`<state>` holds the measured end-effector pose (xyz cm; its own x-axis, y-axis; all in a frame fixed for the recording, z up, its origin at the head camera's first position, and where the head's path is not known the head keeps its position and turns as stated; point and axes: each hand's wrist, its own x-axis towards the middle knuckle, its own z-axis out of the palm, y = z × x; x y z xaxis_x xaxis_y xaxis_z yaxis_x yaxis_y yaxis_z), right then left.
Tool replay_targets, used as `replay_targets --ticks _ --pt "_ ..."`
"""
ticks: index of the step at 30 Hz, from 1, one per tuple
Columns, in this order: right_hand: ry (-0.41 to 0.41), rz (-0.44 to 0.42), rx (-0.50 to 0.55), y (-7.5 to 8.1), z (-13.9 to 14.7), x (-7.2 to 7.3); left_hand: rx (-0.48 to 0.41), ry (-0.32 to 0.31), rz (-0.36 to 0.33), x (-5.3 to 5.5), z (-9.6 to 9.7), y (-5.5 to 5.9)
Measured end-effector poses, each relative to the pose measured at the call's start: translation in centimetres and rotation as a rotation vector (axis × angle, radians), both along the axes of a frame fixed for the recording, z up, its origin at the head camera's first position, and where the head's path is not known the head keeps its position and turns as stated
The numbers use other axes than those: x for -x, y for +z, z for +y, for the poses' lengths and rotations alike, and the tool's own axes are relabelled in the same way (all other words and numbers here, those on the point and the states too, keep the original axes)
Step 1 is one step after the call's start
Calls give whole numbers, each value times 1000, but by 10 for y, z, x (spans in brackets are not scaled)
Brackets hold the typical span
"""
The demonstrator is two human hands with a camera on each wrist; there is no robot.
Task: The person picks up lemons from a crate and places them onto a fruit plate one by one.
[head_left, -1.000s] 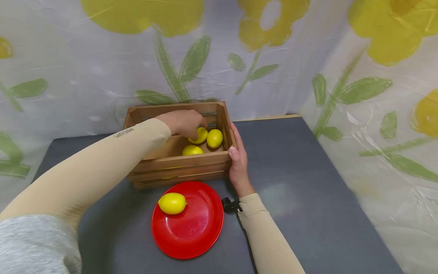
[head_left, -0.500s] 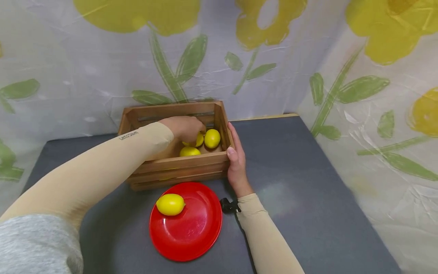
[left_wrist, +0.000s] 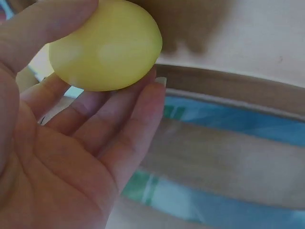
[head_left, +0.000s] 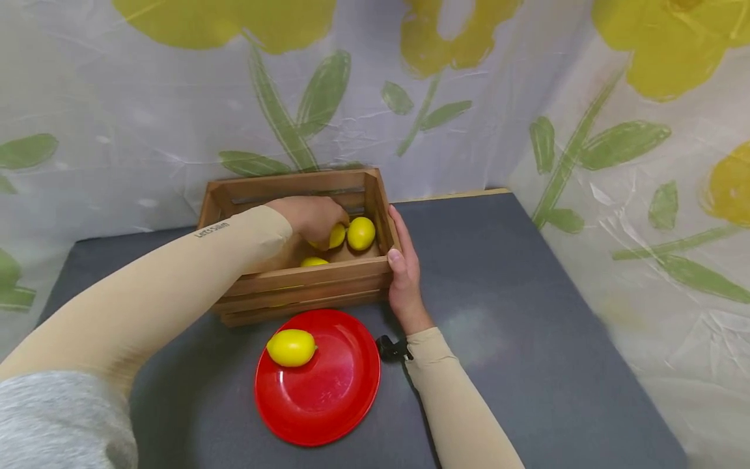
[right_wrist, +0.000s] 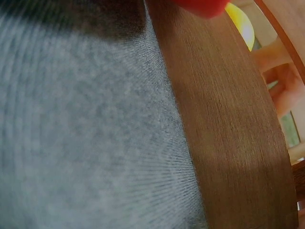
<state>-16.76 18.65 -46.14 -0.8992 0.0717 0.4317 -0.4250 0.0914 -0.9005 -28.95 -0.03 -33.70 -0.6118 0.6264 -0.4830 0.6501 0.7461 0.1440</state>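
Observation:
My left hand (head_left: 319,220) reaches down into a slatted wooden crate (head_left: 305,279) and holds a yellow lemon (head_left: 336,236). In the left wrist view, the thumb lies over the lemon (left_wrist: 107,50) and the fingers (left_wrist: 131,143) curl beneath it, near the crate's slats. Two more lemons lie inside: one by the right wall (head_left: 361,233), another partly hidden behind the front rim (head_left: 314,262). At the crate's right end, my right hand (head_left: 405,280) grips the front corner, thumb at the rim and fingers along the outer side. The right wrist view shows mostly a wooden slat (right_wrist: 228,114).
A red plate (head_left: 346,391) sits on the dark grey table (head_left: 498,326) in front of the crate, bearing one lemon (head_left: 291,347). Behind stands a flower-printed curtain (head_left: 457,156). A black strap mount (head_left: 391,348) is on the right wrist.
My left hand has settled lower around the lemon and now covers more of it. The front lemon shows less above the rim. The right hand stays on the crate; the head view has shifted slightly.

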Motion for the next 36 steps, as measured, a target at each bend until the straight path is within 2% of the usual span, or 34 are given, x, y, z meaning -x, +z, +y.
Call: replay_targets --ticks 5,12,21,25,31,36 --pt "-3 -1 20 -1 -1 0 -27 13 30 -8 -8 16" --pt "6 7 34 -2 7 2 -79 -40 80 -20 -10 30" --pt "1 10 58 -1 21 10 -105 22 113 -40 -16 56" --pt "-9 12 44 -2 25 12 -107 9 155 -48 -19 64" --pt "-1 11 36 -4 25 12 -113 -9 208 -71 -23 79" --pt "-5 22 20 -4 26 15 -124 -30 219 -93 -23 91"
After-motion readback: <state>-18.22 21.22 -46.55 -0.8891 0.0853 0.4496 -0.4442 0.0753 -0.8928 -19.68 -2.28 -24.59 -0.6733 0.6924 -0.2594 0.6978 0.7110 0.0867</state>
